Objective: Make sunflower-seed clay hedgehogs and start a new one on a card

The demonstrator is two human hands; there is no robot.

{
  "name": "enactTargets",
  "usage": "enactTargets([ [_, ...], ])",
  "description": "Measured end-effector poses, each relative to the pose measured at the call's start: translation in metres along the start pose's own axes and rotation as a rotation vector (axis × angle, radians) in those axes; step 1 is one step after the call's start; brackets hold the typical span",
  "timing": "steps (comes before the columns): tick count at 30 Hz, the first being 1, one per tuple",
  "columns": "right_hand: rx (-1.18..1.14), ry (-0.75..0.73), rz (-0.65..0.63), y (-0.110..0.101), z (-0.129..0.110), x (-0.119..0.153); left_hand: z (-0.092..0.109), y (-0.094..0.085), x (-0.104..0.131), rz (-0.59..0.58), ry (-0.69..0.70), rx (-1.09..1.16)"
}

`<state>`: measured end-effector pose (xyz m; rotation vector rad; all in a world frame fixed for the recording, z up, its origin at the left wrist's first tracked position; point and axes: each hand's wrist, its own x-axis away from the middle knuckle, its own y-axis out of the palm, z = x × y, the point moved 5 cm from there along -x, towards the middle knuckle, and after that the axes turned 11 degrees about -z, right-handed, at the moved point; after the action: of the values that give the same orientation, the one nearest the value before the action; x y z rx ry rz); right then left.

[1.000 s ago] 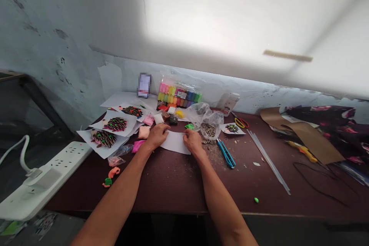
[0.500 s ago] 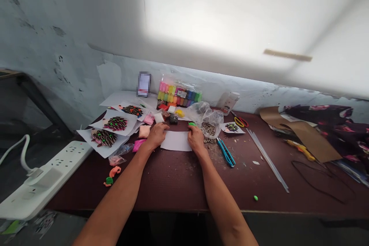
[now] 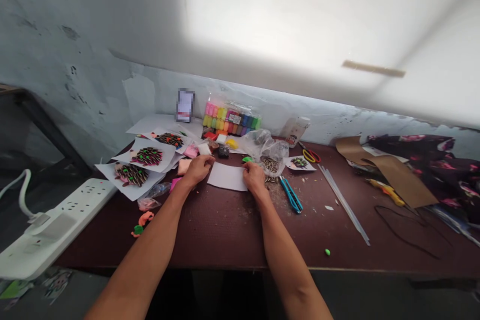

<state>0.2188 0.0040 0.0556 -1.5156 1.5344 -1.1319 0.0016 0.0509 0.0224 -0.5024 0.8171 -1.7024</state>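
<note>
A small sheet of white paper lies on the dark red table between my hands. My right hand grips its right edge, fingers curled. Just off the left edge is my left hand, with its fingers drawn together; what they hold, if anything, is hidden. Beyond the right fingers sits a bit of green clay. A clear bag of striped sunflower seeds rests right of that hand, near a blue utility knife. White and pink clay blocks sit past the left hand.
Seed-and-clay hedgehogs on paper are at left, beside a power strip. Multicoloured clay packs and a phone stand against the wall. To the right are scissors, glue sticks and a yellow glue gun.
My left hand has shifted slightly away from the paper's left edge. My right hand stays at the right edge. The whole view has moved a little.
</note>
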Motion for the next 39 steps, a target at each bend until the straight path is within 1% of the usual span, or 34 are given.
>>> enactTargets([
  [3,0.009,-0.013,0.0,0.001,0.001,-0.001,-0.003,-0.002,-0.003,0.032,-0.024,0.019],
  [7,0.011,-0.072,0.014,0.005,0.0,-0.004,-0.005,-0.008,-0.004,0.105,-0.074,-0.008],
  [11,0.012,-0.088,0.03,0.007,0.002,-0.006,-0.005,-0.014,-0.005,0.136,-0.092,-0.038],
  [14,0.015,-0.087,0.045,0.007,0.003,-0.007,-0.004,-0.016,-0.006,0.15,-0.075,-0.017],
  [18,-0.011,-0.144,0.036,0.009,0.0,-0.007,0.002,-0.016,-0.007,0.138,-0.009,0.073],
  [20,-0.033,-0.166,0.043,0.011,-0.001,-0.007,0.009,-0.011,-0.006,0.079,0.032,0.1],
  [22,-0.063,-0.169,0.057,0.01,0.0,-0.007,0.02,-0.002,-0.003,-0.03,0.084,0.078],
  [26,-0.085,-0.129,0.045,0.006,0.004,-0.007,0.047,0.026,0.011,-0.335,0.208,-0.157],
  [28,-0.052,-0.075,0.033,0.002,0.007,-0.007,0.055,0.037,0.019,-0.42,0.229,-0.273],
  [31,0.0,0.009,0.011,-0.006,0.014,-0.005,0.061,0.045,0.026,-0.474,0.226,-0.342],
  [33,0.008,0.023,-0.007,-0.01,0.017,-0.005,0.062,0.048,0.027,-0.496,0.211,-0.349],
  [36,-0.021,-0.02,-0.044,-0.01,0.02,-0.006,0.059,0.05,0.026,-0.503,0.196,-0.319],
  [39,-0.061,-0.08,-0.054,-0.003,0.02,-0.009,0.054,0.052,0.024,-0.492,0.214,-0.265],
])
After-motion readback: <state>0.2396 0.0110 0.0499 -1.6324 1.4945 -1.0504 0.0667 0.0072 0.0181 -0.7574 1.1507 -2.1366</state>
